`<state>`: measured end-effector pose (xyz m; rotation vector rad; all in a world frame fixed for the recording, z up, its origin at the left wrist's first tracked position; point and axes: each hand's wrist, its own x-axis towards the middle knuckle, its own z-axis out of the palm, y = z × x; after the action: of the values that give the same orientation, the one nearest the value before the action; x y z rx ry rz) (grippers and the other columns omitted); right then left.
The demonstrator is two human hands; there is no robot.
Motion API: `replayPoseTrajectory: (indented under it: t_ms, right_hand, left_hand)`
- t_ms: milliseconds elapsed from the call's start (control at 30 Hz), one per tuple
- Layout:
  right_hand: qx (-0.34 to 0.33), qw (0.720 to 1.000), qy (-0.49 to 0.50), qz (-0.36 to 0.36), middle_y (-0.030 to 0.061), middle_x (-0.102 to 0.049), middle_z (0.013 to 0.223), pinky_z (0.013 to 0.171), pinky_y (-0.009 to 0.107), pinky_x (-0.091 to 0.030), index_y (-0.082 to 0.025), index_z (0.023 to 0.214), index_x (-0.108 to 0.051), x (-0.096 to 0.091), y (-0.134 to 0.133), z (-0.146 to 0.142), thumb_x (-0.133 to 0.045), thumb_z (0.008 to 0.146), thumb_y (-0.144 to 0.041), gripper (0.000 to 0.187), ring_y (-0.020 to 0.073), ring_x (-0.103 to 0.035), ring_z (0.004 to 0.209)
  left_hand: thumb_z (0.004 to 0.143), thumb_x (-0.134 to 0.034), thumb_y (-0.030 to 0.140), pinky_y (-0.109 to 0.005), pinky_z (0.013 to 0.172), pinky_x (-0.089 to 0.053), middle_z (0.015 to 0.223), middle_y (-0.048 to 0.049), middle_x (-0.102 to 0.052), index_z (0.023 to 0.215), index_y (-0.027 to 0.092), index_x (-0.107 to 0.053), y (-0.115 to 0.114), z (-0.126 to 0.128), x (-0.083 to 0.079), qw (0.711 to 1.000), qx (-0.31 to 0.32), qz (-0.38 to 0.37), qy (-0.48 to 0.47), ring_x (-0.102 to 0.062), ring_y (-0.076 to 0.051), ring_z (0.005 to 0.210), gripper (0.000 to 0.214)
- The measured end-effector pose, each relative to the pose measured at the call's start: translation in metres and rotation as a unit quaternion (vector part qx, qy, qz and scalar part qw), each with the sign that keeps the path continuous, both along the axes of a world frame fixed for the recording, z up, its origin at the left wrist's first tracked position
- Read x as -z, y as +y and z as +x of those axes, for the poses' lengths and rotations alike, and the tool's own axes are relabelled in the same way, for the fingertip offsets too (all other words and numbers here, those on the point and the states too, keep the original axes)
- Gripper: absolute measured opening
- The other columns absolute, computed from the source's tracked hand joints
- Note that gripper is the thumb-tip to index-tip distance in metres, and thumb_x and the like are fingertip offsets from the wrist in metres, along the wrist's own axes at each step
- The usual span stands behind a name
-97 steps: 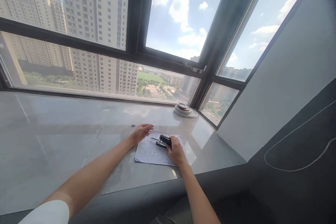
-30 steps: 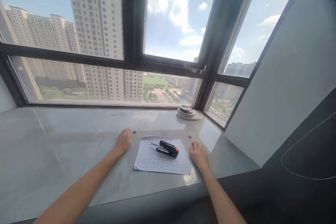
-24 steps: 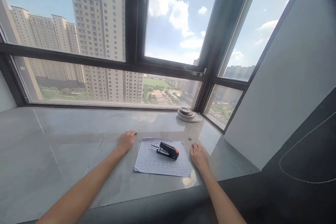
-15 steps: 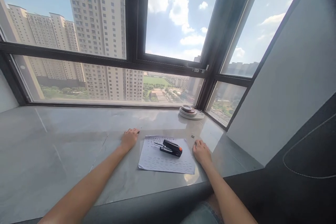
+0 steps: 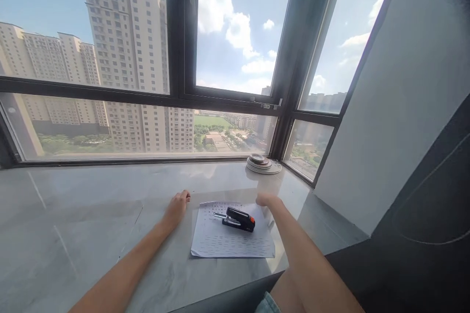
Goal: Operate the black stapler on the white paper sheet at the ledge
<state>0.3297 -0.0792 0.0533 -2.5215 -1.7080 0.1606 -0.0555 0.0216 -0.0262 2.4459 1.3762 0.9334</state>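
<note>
Hands flank the stapler — their grip is unclear

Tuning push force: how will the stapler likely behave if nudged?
The stapler probably feels stiff and fairly heavy for its size, given its chunky body and silvery rail. Its long, boxy shape should slide, not roll. The thin-looking paper under it may shift too.

A single head-worn camera faces forward and down across the window ledge toward the windows. Coverage is wide: ledge near, buildings distant outside.
</note>
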Motion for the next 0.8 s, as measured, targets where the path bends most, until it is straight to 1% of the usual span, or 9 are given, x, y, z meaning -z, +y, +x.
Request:
replayPoseTrajectory:
  t_ms: [67, 167, 233, 300, 367, 433, 533, 667, 800]
  right_hand:
    - [-0.016, 1.0, 0.017, 0.018, 0.0144, -0.076, 0.096, 0.073, 0.029, -0.049, -0.015, 0.091, -0.076, -0.006, 0.009, -0.009, -0.064, 0.088, -0.026, 0.017, 0.025, -0.072, 0.091]
    - [-0.037, 0.995, 0.036, 0.09, 0.0135, -0.076, 0.099, 0.075, 0.028, -0.046, -0.016, 0.096, -0.074, -0.005, 0.008, -0.025, -0.042, 0.104, -0.037, 0.038, 0.0221, -0.07, 0.093]
    - [-0.05, 0.987, 0.053, 0.145, 0.0112, -0.075, 0.094, 0.075, 0.028, -0.044, -0.018, 0.095, -0.071, -0.003, 0.001, -0.034, -0.029, 0.108, -0.039, 0.049, 0.0202, -0.068, 0.089]
    - [-0.095, 0.972, 0.105, 0.187, 0.0086, -0.074, 0.087, 0.073, 0.028, -0.043, -0.019, 0.09, -0.07, -0.003, -0.007, -0.042, -0.03, 0.108, -0.045, 0.051, 0.0195, -0.067, 0.083]
    - [-0.171, 0.948, 0.181, 0.198, 0.0067, -0.073, 0.086, 0.072, 0.028, -0.044, -0.02, 0.088, -0.07, -0.005, -0.016, -0.045, -0.039, 0.105, -0.053, 0.049, 0.0193, -0.066, 0.081]
    - [-0.237, 0.926, 0.232, 0.181, 0.0062, -0.074, 0.092, 0.074, 0.028, -0.046, -0.021, 0.091, -0.071, -0.008, -0.025, -0.044, -0.047, 0.101, -0.058, 0.046, 0.0193, -0.066, 0.083]
    - [-0.282, 0.927, 0.224, 0.108, 0.0076, -0.073, 0.105, 0.078, 0.031, -0.048, -0.022, 0.102, -0.073, -0.01, -0.039, -0.036, -0.063, 0.091, -0.061, 0.042, 0.0216, -0.066, 0.09]
    - [-0.293, 0.929, 0.226, 0.034, 0.0094, -0.071, 0.119, 0.082, 0.034, -0.05, -0.024, 0.122, -0.07, -0.004, -0.055, -0.02, -0.072, 0.084, -0.061, 0.053, 0.024, -0.067, 0.097]
    - [-0.267, 0.935, 0.227, 0.051, 0.0091, -0.069, 0.123, 0.089, 0.037, -0.051, -0.026, 0.13, -0.066, 0.009, -0.07, -0.018, -0.074, 0.084, -0.057, 0.056, 0.0251, -0.066, 0.103]
  left_hand:
    - [0.1, -0.039, 0.017, -0.035, 0.08, -0.047, 0.089, -0.007, -0.068, 0.104, 0.02, -0.062, 0.001, -0.001, 0.003, 1.0, 0.016, 0.007, -0.02, -0.064, -0.024, 0.087, 0.023]
    - [0.097, -0.038, 0.013, -0.036, 0.084, -0.048, 0.091, -0.006, -0.068, 0.116, 0.022, -0.064, 0.002, 0.001, 0.006, 0.998, 0.049, 0.026, -0.042, -0.064, -0.023, 0.091, 0.033]
    - [0.096, -0.038, 0.012, -0.036, 0.085, -0.05, 0.09, -0.0057, -0.068, 0.115, 0.022, -0.066, 0.001, 0.004, 0.008, 0.995, 0.075, 0.037, -0.048, -0.064, -0.022, 0.089, 0.035]
    - [0.098, -0.04, 0.015, -0.037, 0.085, -0.051, 0.091, -0.006, -0.069, 0.111, 0.022, -0.067, -0.002, 0.008, 0.008, 0.993, 0.097, 0.035, -0.065, -0.065, -0.022, 0.087, 0.031]
    - [0.1, -0.044, 0.021, -0.037, 0.086, -0.052, 0.097, -0.0072, -0.072, 0.108, 0.022, -0.068, -0.007, 0.012, 0.005, 0.989, 0.11, 0.029, -0.092, -0.068, -0.022, 0.09, 0.026]
    - [0.1, -0.048, 0.027, -0.037, 0.088, -0.053, 0.103, -0.0079, -0.075, 0.106, 0.023, -0.069, -0.015, 0.016, -0.001, 0.986, 0.1, 0.028, -0.128, -0.07, -0.024, 0.096, 0.022]
    - [0.1, -0.05, 0.034, -0.035, 0.082, -0.054, 0.096, -0.0068, -0.076, 0.107, 0.022, -0.07, -0.028, 0.025, -0.016, 0.981, 0.063, 0.016, -0.185, -0.071, -0.023, 0.09, 0.024]
    - [0.101, -0.048, 0.042, -0.03, 0.07, -0.052, 0.082, -0.0038, -0.072, 0.112, 0.02, -0.07, -0.042, 0.048, -0.031, 0.968, 0.061, -0.026, -0.244, -0.066, -0.018, 0.07, 0.033]
    - [0.096, -0.058, 0.044, -0.03, 0.069, -0.051, 0.081, -0.0034, -0.073, 0.107, 0.019, -0.071, -0.049, 0.066, -0.026, 0.958, 0.086, -0.044, -0.271, -0.065, -0.017, 0.068, 0.031]
